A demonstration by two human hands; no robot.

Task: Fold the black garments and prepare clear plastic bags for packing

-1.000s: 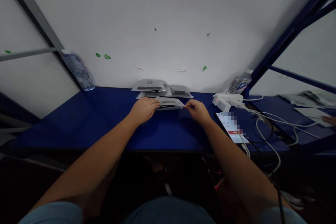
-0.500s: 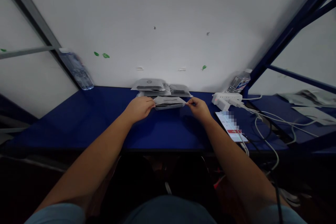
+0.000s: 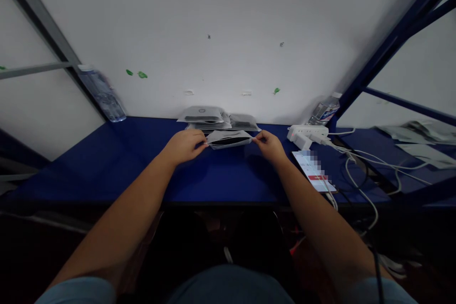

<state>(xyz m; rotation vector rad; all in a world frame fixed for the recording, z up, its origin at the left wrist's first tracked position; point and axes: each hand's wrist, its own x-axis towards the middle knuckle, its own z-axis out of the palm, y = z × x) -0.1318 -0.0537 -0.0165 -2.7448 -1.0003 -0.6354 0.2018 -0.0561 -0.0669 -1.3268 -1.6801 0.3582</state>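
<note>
Between my hands is a pale translucent plastic pouch (image 3: 230,135), its near edge parted in a slit with something black inside. My left hand (image 3: 187,145) pinches the left end of that edge between thumb and finger. At the opposite end, my right hand (image 3: 269,145) pinches the other corner. Right behind it lie several similar filled pouches (image 3: 204,114), stacked against the wall, with dark contents showing through.
A phone (image 3: 313,171) with a lit screen lies right of my right hand. Behind it are a white power strip (image 3: 308,132) with cables and a bottle (image 3: 325,110). Another bottle (image 3: 103,95) leans at the left. More pouches (image 3: 420,133) lie on the right-hand table.
The pouch's near edge has parted wider, showing more of the black inside. My left hand has shifted slightly left; my right hand has hardly moved.
</note>
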